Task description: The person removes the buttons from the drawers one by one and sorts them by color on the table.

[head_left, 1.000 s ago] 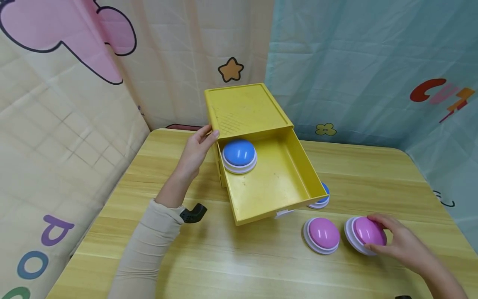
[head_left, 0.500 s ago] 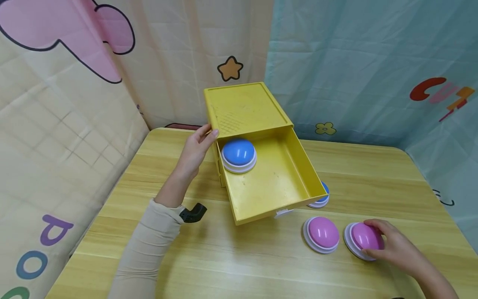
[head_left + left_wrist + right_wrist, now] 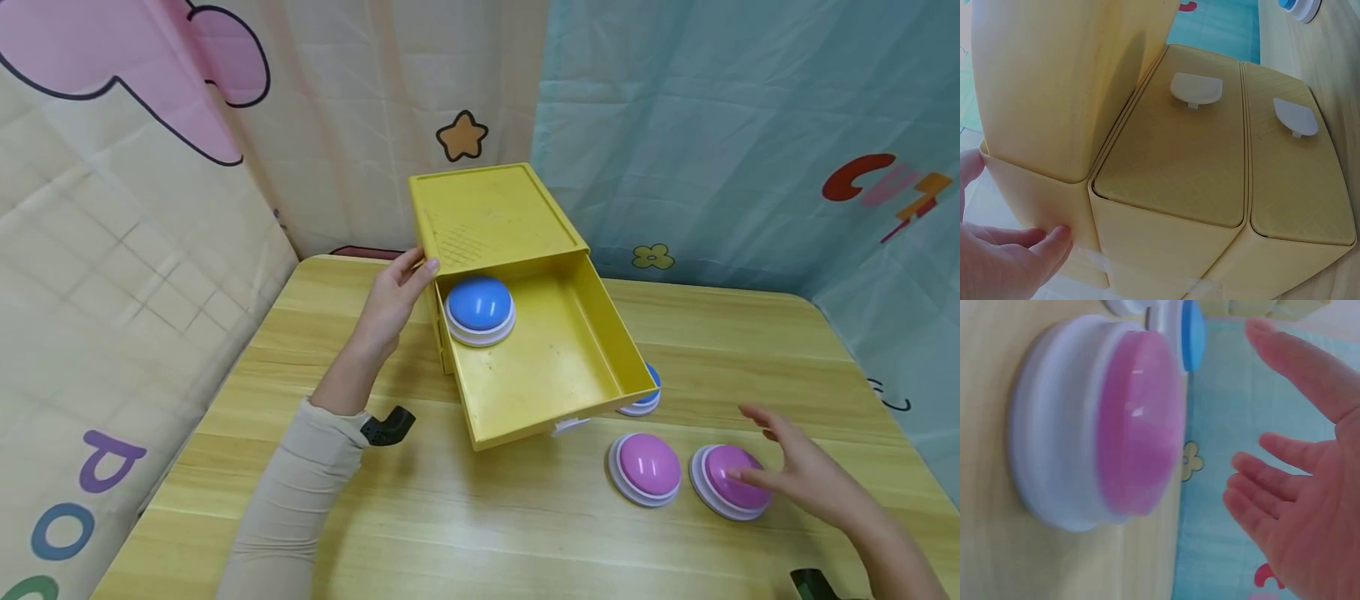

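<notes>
A yellow drawer cabinet (image 3: 495, 217) stands on the table with its top drawer (image 3: 540, 367) pulled out. Inside, at the back left, sits a blue dome-topped buzzer button (image 3: 480, 308) on a white base. My left hand (image 3: 390, 304) rests against the cabinet's left side near the top edge; its fingertips (image 3: 1057, 240) touch that wall. At the right, my right hand (image 3: 806, 475) hovers beside a pink buzzer button (image 3: 737, 479). In the right wrist view its spread fingers (image 3: 1272, 475) are apart from the button and hold nothing. Another pink buzzer button (image 3: 648, 467) lies to the left.
A second blue buzzer button (image 3: 648, 392) is partly hidden behind the drawer's right front corner. Below the pulled-out drawer are two closed drawers (image 3: 1179, 137) with white tab handles (image 3: 1196, 89). Printed curtains (image 3: 697, 125) enclose the wooden table (image 3: 450, 517) at the back and sides.
The right hand sets the tilted pink buzzer button flat on the table, then lets go and lifts its fingers off. The left hand stays on the cabinet.
</notes>
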Available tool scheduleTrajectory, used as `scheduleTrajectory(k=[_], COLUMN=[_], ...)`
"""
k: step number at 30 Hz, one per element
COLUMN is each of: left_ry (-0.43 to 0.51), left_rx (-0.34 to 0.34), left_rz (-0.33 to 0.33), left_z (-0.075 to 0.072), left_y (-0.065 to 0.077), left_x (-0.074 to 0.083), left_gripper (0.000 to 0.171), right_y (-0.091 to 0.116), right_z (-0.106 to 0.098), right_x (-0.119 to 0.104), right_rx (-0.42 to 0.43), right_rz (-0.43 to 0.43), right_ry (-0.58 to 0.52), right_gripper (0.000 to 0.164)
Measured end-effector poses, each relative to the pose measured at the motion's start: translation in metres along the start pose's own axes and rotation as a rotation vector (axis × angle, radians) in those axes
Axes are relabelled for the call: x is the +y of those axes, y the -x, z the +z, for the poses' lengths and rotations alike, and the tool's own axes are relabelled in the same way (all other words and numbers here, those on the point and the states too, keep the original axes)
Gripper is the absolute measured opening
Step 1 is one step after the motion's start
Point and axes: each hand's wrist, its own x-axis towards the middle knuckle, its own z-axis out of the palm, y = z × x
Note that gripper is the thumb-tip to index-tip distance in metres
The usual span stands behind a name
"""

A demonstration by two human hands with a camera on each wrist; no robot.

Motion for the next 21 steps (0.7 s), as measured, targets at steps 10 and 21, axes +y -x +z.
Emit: scheduleTrajectory(k=[10,21], left_ry=[-0.010,-0.010], left_rx=[-0.004,0.005], left_rz=[-0.002,-0.015], left_z=[0.000,0.001], left_y=[0.000,0.000], left_x=[0.001,0.002], left_gripper=[0.060,0.061], right_y=[-0.032,-0.072], right_z=[-0.027,-0.058], right_x=[-0.040,-0.116], right_rx=[0.166,0.149], right_rz=[-0.169,-0.331], right_ry=[-0.084,-0.065], right_gripper=[0.087,0.083])
